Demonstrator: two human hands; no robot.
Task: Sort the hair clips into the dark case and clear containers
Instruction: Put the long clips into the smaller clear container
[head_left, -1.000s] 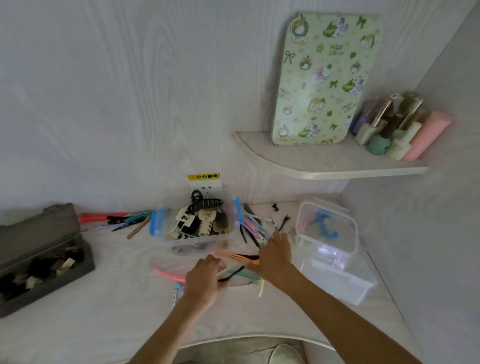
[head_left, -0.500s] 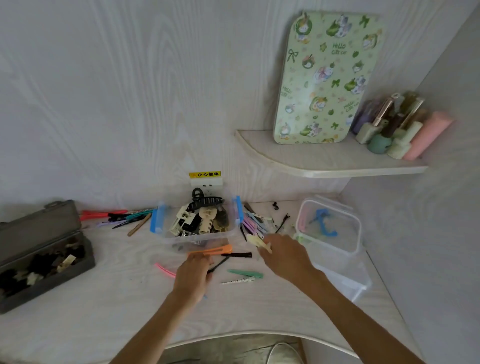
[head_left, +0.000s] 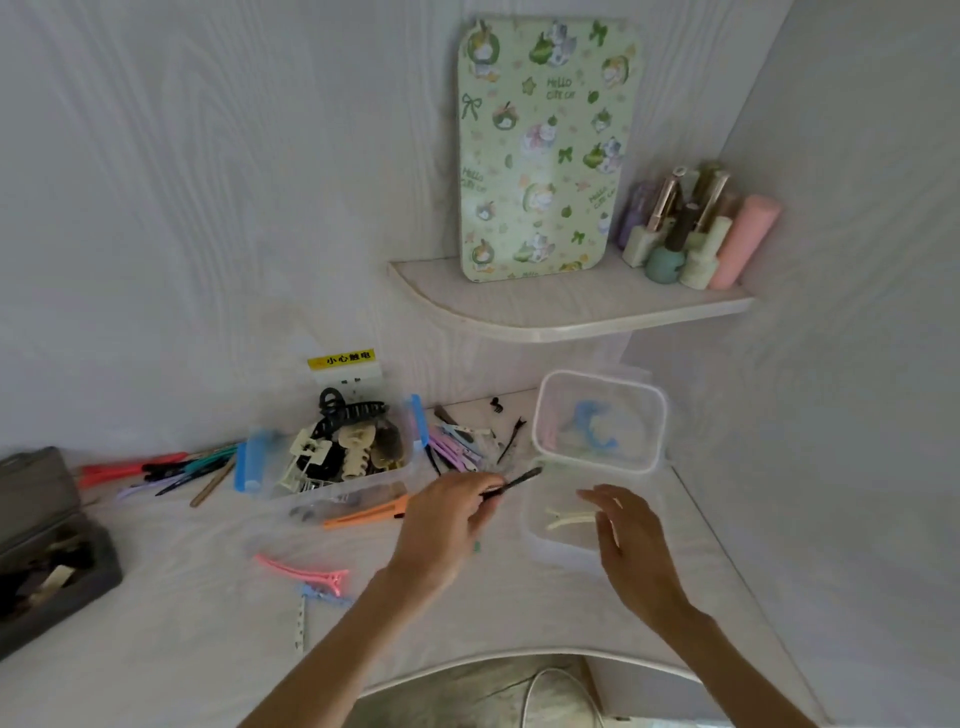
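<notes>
Both hands have swung toward three o'clock since half a second ago: the cream clip the right hand (head_left: 636, 540) was carrying now lies in the near clear container (head_left: 535, 540), and that hand hovers over the box with fingers spread, holding nothing. At the centre of the desk (head_left: 156, 649), the left hand (head_left: 447, 525) pinches a slim black clip (head_left: 514, 483), its tip pointing toward two o'clock, at the gap between the two right-hand boxes; it looks next in line for sorting. A teal clip seen earlier under the hands is now hidden, if it is there at all.

At seven o'clock from the left hand lie a pink clip (head_left: 304, 571) and a pale blue bow clip (head_left: 322, 597), unsorted. An orange clip (head_left: 363, 517) rests at nine o'clock, just in front of the middle clear container (head_left: 249, 467), which is heaped with black and cream claw clips. At far nine o'clock the dark case (head_left: 57, 582) stands open, partly filled.

Farther back, a fan of lilac and pastel clips (head_left: 457, 447) waits at twelve o'clock, and a second clear box (head_left: 602, 421) at one o'clock holds a blue claw clip. A red-and-teal scatter (head_left: 156, 467) lies at ten o'clock. Above, a shelf (head_left: 571, 317) carries a green patterned board and bottles. Much remains loose.
</notes>
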